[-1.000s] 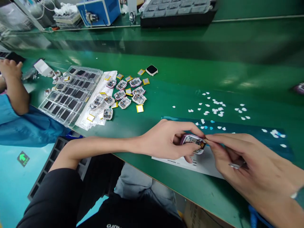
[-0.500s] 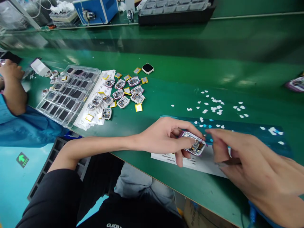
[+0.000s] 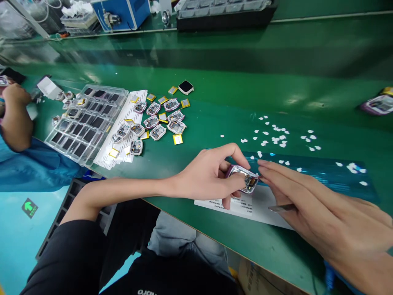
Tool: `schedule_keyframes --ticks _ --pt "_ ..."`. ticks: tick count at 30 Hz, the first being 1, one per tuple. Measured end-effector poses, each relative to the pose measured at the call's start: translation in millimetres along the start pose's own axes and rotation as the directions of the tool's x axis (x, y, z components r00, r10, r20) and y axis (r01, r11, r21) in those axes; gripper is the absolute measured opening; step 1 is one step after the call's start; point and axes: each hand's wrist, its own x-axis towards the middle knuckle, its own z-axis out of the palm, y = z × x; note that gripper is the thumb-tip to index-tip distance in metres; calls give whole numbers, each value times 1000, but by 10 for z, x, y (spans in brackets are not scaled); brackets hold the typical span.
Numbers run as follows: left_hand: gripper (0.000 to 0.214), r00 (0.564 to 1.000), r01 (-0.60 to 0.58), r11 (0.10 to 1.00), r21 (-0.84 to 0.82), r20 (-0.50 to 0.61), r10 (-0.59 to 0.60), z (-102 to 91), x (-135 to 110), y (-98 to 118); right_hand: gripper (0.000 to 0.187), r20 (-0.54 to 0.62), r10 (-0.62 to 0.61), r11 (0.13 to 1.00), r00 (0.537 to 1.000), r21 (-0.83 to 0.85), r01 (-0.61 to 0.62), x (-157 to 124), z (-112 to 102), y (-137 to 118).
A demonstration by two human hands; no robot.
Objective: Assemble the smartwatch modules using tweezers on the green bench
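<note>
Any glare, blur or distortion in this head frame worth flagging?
Head view: overhead light glares in pale patches on the green bench; wide-angle stretch enlarges the right hand at the edge; far equipment is soft; the watch case in the left hand stays sharp.

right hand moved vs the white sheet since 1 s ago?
Yes. The right hand has flattened; its fingertips sit beside the watch case, over the white sheet.

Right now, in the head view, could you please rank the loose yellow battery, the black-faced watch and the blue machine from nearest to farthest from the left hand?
From the left hand, which grips an open watch case:
1. Loose yellow battery, just beyond it, up and to the left on the green bench.
2. Black-faced watch, farther back, past the cluster of cases.
3. Blue machine, at the far back left.
</note>
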Motion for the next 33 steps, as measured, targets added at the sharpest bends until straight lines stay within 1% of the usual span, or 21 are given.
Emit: schedule_keyframes --ticks 2,3,4,5,7,8,10,12,14,16,18,21,24,26,27,29,31,33 --pt "19 1000 -16 998 57 -17 17 18 -21 -5 64 -40 -153 988 987 -23 152 98 -22 -59" --pt "18 999 -29 996 82 -18 31 32 -33 -8 63 -54 -170 985 984 -15 170 118 -20 -83" --pt "17 998 -50 992 112 -22 53 48 -46 -12 62 -53 -153 988 987 6 154 113 -11 -102" --pt "17 996 -77 985 154 -32 83 66 -59 -17 60 -46 -104 994 994 32 106 80 2 -114" --pt "16 985 -139 955 264 -66 161 103 -81 -27 50 -15 57 995 998 83 -55 -52 27 -119" --pt "16 976 -164 932 322 -85 201 119 -89 -32 44 5 144 984 990 103 -144 -139 35 -113" --pt "15 954 -211 889 407 -112 278 140 -98 -44 38 24 257 957 966 133 -258 -309 42 -94" --pt "13 931 -260 864 431 -127 343 143 -99 -56 38 28 307 938 951 161 -308 -416 41 -82" --pt "13 917 -296 857 421 -126 379 134 -94 -71 38 32 334 924 942 186 -334 -420 38 -95" --pt "13 911 -330 855 400 -102 399 121 -85 -86 37 46 358 908 933 216 -359 -319 34 -133" --pt "13 900 -371 843 390 -74 430 115 -77 -100 34 66 379 887 923 259 -383 -144 25 -184" --pt "13 899 -388 839 382 -46 436 121 -74 -110 23 99 390 835 916 380 -397 143 12 -247" --pt "10 905 -382 838 389 -25 424 119 -85 -112 24 187 391 745 901 510 -429 326 3 -274" --pt "8 904 -391 814 429 13 428 101 -90 -112 28 237 403 696 884 548 -464 363 -3 -276" --pt "8 909 -386 803 455 37 416 87 -90 -112 29 240 416 684 877 553 -476 362 -6 -273" --pt "16 928 -350 795 496 68 367 60 -86 -106 28 209 460 676 863 548 -493 338 -13 -261" --pt "24 942 -315 816 484 59 329 41 -78 -90 25 179 487 682 855 534 -500 309 -20 -233" --pt "22 945 -317 854 412 62 320 36 -71 -67 31 194 495 676 847 527 -516 289 -25 -176"
